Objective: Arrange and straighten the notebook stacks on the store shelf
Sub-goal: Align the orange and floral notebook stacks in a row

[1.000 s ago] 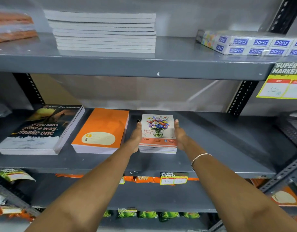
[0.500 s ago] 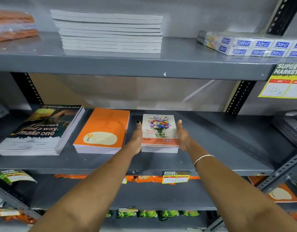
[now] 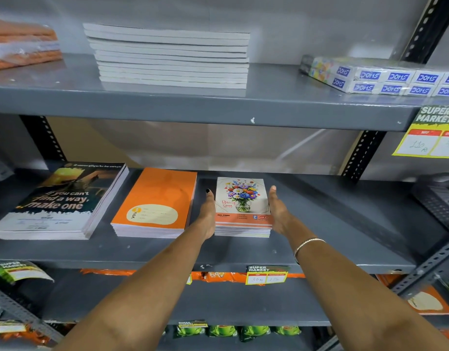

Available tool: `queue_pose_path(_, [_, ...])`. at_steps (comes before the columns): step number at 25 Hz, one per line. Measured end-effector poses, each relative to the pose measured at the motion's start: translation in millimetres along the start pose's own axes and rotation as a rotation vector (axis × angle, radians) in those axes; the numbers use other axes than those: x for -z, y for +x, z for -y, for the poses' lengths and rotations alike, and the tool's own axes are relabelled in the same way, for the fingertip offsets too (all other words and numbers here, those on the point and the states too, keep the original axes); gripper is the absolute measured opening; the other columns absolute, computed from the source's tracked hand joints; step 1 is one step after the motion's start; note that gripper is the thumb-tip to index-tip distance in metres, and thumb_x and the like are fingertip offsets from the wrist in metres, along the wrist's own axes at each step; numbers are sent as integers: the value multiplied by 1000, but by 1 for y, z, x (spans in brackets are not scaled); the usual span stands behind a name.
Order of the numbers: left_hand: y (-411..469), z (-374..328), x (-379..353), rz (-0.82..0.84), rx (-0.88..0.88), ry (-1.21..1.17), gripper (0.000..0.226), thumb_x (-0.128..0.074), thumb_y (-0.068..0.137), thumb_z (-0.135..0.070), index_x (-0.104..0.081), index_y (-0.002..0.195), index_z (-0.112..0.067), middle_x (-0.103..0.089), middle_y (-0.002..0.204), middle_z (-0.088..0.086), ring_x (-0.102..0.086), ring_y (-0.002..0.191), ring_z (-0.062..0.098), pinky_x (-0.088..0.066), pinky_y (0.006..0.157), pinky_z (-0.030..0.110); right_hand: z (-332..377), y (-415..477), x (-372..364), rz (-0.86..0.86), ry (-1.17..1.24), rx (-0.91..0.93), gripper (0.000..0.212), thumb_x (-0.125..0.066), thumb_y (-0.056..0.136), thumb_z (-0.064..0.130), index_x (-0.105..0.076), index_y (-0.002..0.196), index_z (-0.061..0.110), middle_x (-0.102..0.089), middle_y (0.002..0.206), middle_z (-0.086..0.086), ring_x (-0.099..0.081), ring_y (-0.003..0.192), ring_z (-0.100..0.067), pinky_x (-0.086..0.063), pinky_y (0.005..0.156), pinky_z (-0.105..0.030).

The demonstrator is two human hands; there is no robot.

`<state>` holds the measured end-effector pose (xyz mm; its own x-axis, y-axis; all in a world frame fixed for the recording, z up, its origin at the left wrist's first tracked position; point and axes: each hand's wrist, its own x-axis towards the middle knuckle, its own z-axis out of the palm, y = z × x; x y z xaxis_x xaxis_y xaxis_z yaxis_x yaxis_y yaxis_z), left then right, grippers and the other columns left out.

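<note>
left hand [image 3: 207, 217], right hand [image 3: 277, 212], flanking floral notebook stack [image 3: 242, 208]

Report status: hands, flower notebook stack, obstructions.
Left hand and right hand open, flat against the sides of the flower notebook stack. Stack on middle shelf, roughly squared. Nothing in the way.

We see bare shelf [image 3: 345, 224] right of the floral notebook stack [image 3: 243, 211]; left, the orange notebook stack [image 3: 155, 203] leaves a narrow gap.
</note>
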<state>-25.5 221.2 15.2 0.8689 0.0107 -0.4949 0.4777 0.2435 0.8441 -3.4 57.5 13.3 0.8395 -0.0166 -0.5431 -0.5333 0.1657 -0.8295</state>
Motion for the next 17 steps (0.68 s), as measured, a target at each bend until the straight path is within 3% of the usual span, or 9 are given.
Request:
queue_pose_path(6, [-1,-3,-1,-8,-3,-7,68,-12,96,-54,-50,134,-12,-55,138,16,-55,124,33,-43,101,41,2,2,-1,6,14,5,73,-20,90,64,-56,125,12,-63,124,-20,-64,94,-37,-49,95,-50])
queue_pose_path(12, [-6,-3,0,-1,-6,5,68,-13,96,-53,-47,136,-11,-54,139,15,-54,126,33,-41,103,41,2,-1,1,0,12,15,71,-18,92,63,-56,123,11,-63,123,-18,-68,69,-26,-57,60,-34])
queue_pose_path(17, [-12,1,-3,-31,-38,24,66,-13,97,-53,-47,137,-13,-54,139,15,-52,128,31,-32,114,45,-2,-2,3,-18,-40,41,73,-16,92,63,-57,126,12,-65,120,-18,-67,70,-25,-56,63,-32])
